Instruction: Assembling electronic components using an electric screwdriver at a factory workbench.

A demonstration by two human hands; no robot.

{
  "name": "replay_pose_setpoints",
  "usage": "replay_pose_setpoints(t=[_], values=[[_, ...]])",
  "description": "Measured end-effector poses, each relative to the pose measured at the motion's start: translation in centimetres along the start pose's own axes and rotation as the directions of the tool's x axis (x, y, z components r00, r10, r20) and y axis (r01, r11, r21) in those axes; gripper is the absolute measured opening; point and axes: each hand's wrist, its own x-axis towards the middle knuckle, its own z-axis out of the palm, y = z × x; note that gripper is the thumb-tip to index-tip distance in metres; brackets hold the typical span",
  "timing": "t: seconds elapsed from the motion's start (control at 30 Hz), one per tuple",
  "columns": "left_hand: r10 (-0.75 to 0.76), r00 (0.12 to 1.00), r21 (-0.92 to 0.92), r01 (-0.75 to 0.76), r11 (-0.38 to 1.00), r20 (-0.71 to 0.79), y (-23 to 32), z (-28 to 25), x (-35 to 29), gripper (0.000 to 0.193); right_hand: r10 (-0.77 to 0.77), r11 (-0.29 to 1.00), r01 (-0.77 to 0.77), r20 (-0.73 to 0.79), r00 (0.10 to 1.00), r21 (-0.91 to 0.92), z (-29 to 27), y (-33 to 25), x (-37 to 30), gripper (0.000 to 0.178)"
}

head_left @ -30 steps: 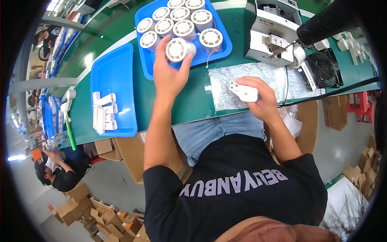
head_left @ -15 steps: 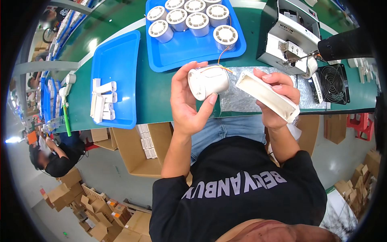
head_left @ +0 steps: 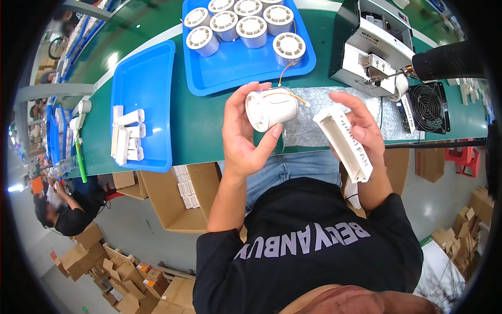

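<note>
My left hand (head_left: 243,141) is closed round a white cylindrical motor unit (head_left: 269,111), the thumb on its near edge and the fingers at its far side. Thin red and yellow wires (head_left: 300,99) stick out at the unit's right. A long, hollow white plastic housing (head_left: 342,144) with dark lettering on one side is gripped in my right hand (head_left: 370,131). Its open face is turned up and to the left. The two pieces are apart, held above a sheet of bubble wrap (head_left: 308,125) on the green table (head_left: 209,128).
Several similar white cylinders stand in a blue tray (head_left: 219,83) at the back. A second blue tray (head_left: 141,73) on the left holds several white housings (head_left: 128,135). To the right are a machine (head_left: 366,57) and a black fan (head_left: 429,107). An open carton (head_left: 167,209) stands below the table edge.
My right hand has turned the white housing steeper and lowered its near end, so its lettered side now shows. The motor unit stays almost in place in my left hand.
</note>
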Motion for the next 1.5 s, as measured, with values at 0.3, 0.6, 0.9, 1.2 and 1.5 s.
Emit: replay_pose_setpoints(t=[0.3, 0.6, 0.9, 1.2, 1.5], values=[[-0.027, 0.997, -0.065, 0.032, 0.997, 0.078, -0.5, 0.0, -0.3, 0.072, 0.071, 0.997, -0.07, -0.107, 0.992, 0.017, -0.5, 1.2, 1.8, 0.055], [-0.064, 0.97, -0.088, 0.087, 0.992, 0.236, -2.1, 1.0, -0.6, 0.057, 0.051, 0.964, -0.025, 0.09, 0.995, -0.265, -0.3, -0.4, 3.1, 0.047], [-0.118, 0.958, -0.129, 0.156, 0.979, 0.262, -4.6, 1.9, -0.8, 0.054, 0.021, 0.271, 0.065, 0.074, 0.997, -0.96, -0.6, -1.2, 1.7, 0.032], [-0.169, 0.953, -0.083, 0.195, 0.977, 0.25, -4.4, 2.0, -0.8, 0.053, -0.007, 0.239, 0.171, 0.175, 0.985, -0.956, -1.1, -1.4, 2.1, 0.027], [-0.139, 0.953, -0.043, 0.155, 0.987, 0.268, -4.3, 1.9, -0.7, 0.053, -0.1, 0.229, 0.198, 0.179, 0.979, -0.953, -1.5, -1.1, 2.5, 0.025]])
